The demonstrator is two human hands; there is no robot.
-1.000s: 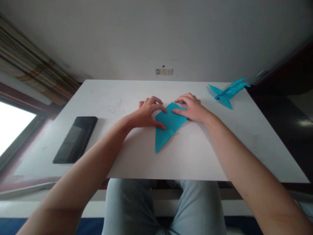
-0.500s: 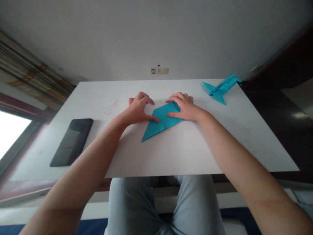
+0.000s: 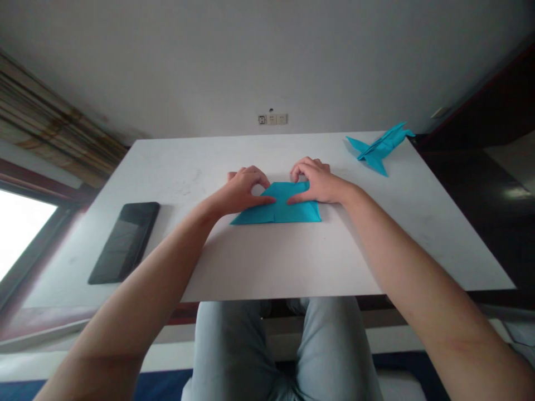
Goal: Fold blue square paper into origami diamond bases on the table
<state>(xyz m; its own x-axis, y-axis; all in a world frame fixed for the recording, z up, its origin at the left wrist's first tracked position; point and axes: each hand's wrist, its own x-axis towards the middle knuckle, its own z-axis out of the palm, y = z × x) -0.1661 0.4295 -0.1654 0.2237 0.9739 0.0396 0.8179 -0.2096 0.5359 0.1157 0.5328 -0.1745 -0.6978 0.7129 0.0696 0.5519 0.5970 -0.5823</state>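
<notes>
Folded blue paper (image 3: 278,212) lies flat mid-way across the white table (image 3: 292,262) — your left hand (image 3: 240,192) and right hand (image 3: 317,184) curl narrow, fingertips pinning its far edge; judged light, thin, slippery, easily creased — hold it at the edges, pressed flat.

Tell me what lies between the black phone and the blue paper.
Head view: bare white table, crossed by the left forearm; nothing else between the phone and the blue paper.
</notes>
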